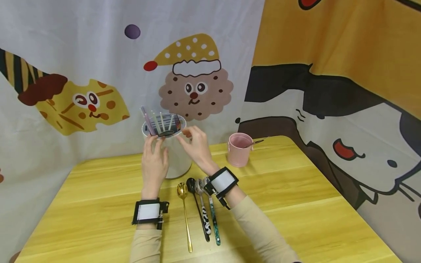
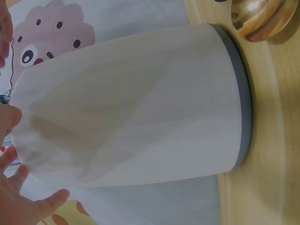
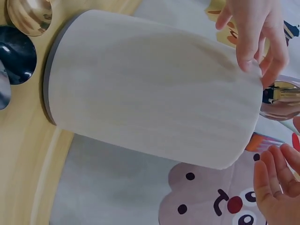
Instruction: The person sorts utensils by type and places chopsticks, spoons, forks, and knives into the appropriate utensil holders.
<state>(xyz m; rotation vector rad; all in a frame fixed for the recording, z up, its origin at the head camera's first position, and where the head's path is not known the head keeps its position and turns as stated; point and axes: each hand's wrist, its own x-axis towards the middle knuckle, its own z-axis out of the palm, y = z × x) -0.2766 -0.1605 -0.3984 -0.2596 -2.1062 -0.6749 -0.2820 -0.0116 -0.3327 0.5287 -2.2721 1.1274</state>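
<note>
A tall white container stands upright, its base dark grey in both wrist views. Straws stick up from its mouth; in the right wrist view a shiny spoon bowl shows just above the rim. My left hand touches the front left of the rim with its fingertips. Over the right side of the rim, my right hand has its fingers loosely bent, and no object shows in them. In the right wrist view an orange-tinted fork sits beside those fingers.
In front of the container lie a gold spoon, a black spoon, a spoon with a cow-patterned handle and one with a green handle. A pink bucket at the back right has a thin utensil across its rim. Behind hangs a printed curtain.
</note>
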